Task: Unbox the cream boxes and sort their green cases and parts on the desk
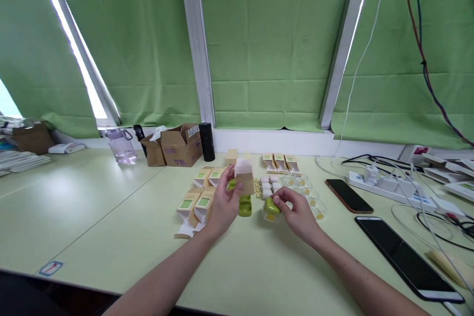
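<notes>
My left hand [223, 205] grips a small cardboard carton [244, 183] upright, its white inner flap standing up. My right hand [299, 213] pinches a small green case [273, 205] with clear plastic [268, 215] around its lower part. Between my hands, green cases [245, 209] lie on the table, partly covered by the carton. Beyond my right hand are small white blocks [266, 186], tiny yellow pieces [257, 188] and clear plastic shells [304, 182]. Several cartons with green windows [188, 204] lie left of my left hand; more cartons [279, 163] sit at the back.
On the right lie two phones [350, 196] and a power strip [392, 190] with tangled cables. Along the back stand a black cylinder [206, 141], an open cardboard box [182, 145] and a clear purple bottle [121, 146]. Green blinds [270, 44] hang behind.
</notes>
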`<state>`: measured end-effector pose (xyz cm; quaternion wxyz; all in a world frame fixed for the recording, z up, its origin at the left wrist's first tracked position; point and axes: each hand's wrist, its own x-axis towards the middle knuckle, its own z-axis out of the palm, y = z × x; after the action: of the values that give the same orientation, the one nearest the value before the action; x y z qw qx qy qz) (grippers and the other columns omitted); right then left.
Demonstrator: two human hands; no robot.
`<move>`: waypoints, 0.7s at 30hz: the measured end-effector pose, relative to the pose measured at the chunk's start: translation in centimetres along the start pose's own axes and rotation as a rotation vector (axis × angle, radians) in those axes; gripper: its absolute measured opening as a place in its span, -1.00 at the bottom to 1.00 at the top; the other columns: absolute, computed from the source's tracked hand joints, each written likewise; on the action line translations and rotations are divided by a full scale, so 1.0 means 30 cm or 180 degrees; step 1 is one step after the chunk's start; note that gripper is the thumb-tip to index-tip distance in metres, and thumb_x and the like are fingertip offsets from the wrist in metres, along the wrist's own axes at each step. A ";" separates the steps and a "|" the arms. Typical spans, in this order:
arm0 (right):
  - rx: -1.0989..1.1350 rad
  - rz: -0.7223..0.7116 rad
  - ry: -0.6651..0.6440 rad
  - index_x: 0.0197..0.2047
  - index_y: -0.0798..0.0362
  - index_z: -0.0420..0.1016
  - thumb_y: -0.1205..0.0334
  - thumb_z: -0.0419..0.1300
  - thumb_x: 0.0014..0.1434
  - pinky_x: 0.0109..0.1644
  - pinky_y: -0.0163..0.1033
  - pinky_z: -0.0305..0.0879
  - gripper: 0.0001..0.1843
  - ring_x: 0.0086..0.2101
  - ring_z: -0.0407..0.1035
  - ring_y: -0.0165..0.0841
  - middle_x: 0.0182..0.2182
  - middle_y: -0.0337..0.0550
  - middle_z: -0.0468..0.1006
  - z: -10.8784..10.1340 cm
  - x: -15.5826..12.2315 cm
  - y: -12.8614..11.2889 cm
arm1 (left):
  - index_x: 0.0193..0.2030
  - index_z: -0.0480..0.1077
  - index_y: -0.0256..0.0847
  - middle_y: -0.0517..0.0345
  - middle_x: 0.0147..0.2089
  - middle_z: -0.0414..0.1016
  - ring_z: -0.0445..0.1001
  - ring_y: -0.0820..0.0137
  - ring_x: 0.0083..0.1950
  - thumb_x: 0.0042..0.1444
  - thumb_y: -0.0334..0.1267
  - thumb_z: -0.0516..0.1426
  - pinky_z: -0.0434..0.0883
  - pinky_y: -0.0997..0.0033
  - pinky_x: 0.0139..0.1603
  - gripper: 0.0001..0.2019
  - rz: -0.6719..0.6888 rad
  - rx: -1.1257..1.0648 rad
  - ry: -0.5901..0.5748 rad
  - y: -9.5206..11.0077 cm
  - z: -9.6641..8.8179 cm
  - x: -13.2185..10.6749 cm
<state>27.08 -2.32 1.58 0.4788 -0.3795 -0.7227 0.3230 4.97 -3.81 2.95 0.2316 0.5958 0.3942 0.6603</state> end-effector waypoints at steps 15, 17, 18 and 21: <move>-0.1557 -0.0513 -0.0333 -0.29 -0.04 0.45 0.29 0.10 0.27 -0.15 -0.12 0.31 -0.87 -0.27 0.46 -0.19 -0.37 -0.19 0.60 0.034 -0.031 0.034 | 0.16 0.37 -0.23 -0.18 0.11 0.61 0.66 0.11 -0.01 0.35 -0.18 0.14 0.64 0.07 -0.16 -0.69 -0.1887 -0.2306 -0.0224 0.025 0.008 0.007; -0.1534 -0.0479 -0.0381 -0.27 -0.04 0.46 0.28 0.12 0.26 -0.12 -0.08 0.33 -0.89 -0.25 0.46 -0.17 -0.34 -0.18 0.60 0.035 -0.034 0.030 | 0.18 0.37 -0.26 -0.21 0.11 0.60 0.67 0.10 -0.03 0.33 -0.25 0.13 0.64 0.11 -0.19 -0.68 -0.1984 -0.2355 -0.0237 0.027 0.008 0.007; -0.1497 -0.0459 -0.0385 -0.24 -0.04 0.47 0.27 0.13 0.26 -0.10 -0.05 0.33 -0.91 -0.23 0.46 -0.16 -0.32 -0.17 0.61 0.034 -0.035 0.027 | 0.19 0.36 -0.27 -0.22 0.11 0.60 0.68 0.10 -0.04 0.33 -0.27 0.13 0.64 0.12 -0.21 -0.67 -0.2008 -0.2369 -0.0238 0.028 0.009 0.006; -0.1254 -0.0432 -0.0256 -0.13 -0.04 0.51 0.22 0.17 0.25 -0.03 0.00 0.34 -0.87 -0.14 0.47 -0.13 -0.18 -0.11 0.62 0.031 -0.036 0.012 | 0.21 0.34 -0.27 -0.22 0.12 0.60 0.68 0.10 -0.05 0.33 -0.28 0.13 0.64 0.18 -0.28 -0.66 -0.2027 -0.2372 -0.0234 0.033 0.014 0.003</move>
<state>26.57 -3.16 0.48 0.3868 -0.4031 -0.8143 0.1574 5.52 -4.22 3.78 0.6331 0.3453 0.2854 0.6313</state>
